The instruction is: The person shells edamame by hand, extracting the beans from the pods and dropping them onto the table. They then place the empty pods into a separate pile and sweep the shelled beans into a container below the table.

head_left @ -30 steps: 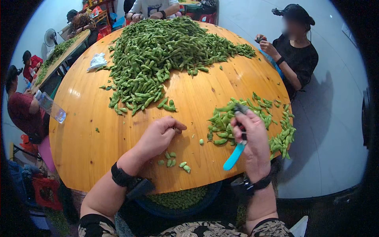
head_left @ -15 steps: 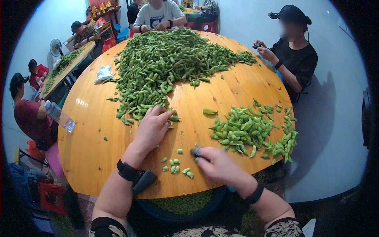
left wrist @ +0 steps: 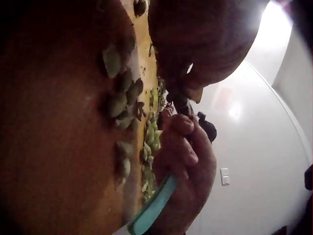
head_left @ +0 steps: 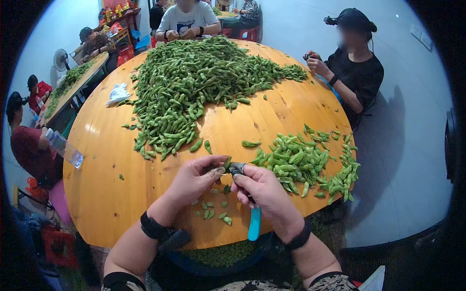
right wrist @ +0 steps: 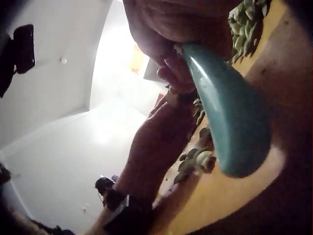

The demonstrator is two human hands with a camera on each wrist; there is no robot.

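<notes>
My left hand [head_left: 194, 180] pinches a green bean pod [head_left: 227, 163] between thumb and fingers, over the table's near part. Meeting it there is my right hand [head_left: 264, 191], its dark-covered fingertip [head_left: 236, 168] right at the pod. The right hand also grips a tool with a turquoise handle [head_left: 254, 224], which sticks out below the palm; its working end is hidden. In the right wrist view that handle [right wrist: 227, 112] looks smooth and curved. Several shelled beans [head_left: 208, 213] lie on the wood below the hands.
A big heap of pods [head_left: 194, 82] covers the table's far middle, with a smaller pile [head_left: 296, 157] at right. A bottle [head_left: 65, 148] lies at the left edge, near crumpled tissue [head_left: 118, 93]. Below the near edge stands a blue tub [head_left: 194, 266] of beans. People sit around.
The right hand came from the right pile to the middle, leaving a single pod lying left of that pile. My left hand reached to the heap's edge, then drew back with a pod.
</notes>
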